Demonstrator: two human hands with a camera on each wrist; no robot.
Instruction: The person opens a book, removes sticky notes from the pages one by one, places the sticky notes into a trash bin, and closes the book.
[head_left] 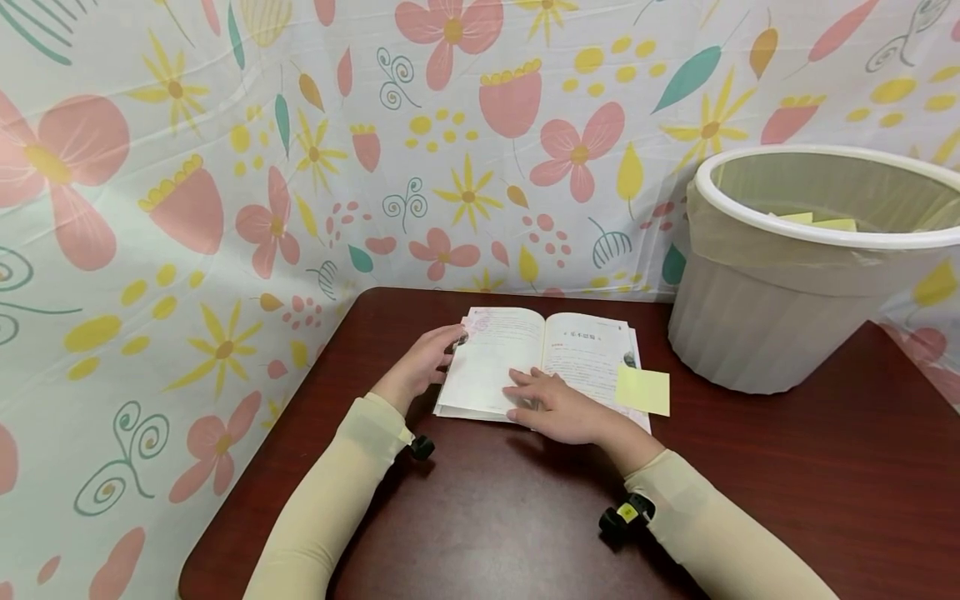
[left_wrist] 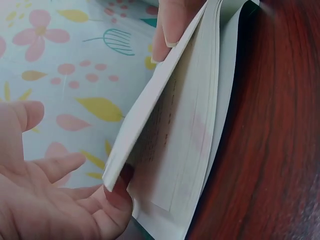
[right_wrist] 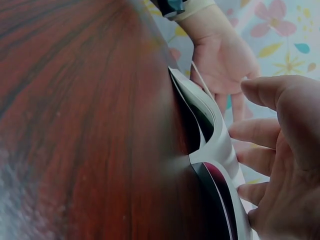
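Observation:
An open book (head_left: 491,367) lies on the table, its left pages raised from those beneath. My left hand (head_left: 420,364) is at the book's left edge; in the left wrist view, that hand's fingertips (left_wrist: 117,200) touch the raised pages' edge, one partly hidden behind it, while the thumb stands apart. My right hand (head_left: 558,408) rests across the lower middle of the book, fingers spread over the pages near the fold. From the side, the right hand's fingers (right_wrist: 257,132) lie relaxed against the paper. A yellow sticky note (head_left: 642,390) sticks out at the right page's edge.
At the back right of the dark red table (head_left: 480,508) stands a grey bin (head_left: 750,317) with a white rim and liner; yellow papers (head_left: 832,223) show inside. A flowered cloth (head_left: 480,167) hangs behind and to the left. Each wrist wears a black camera.

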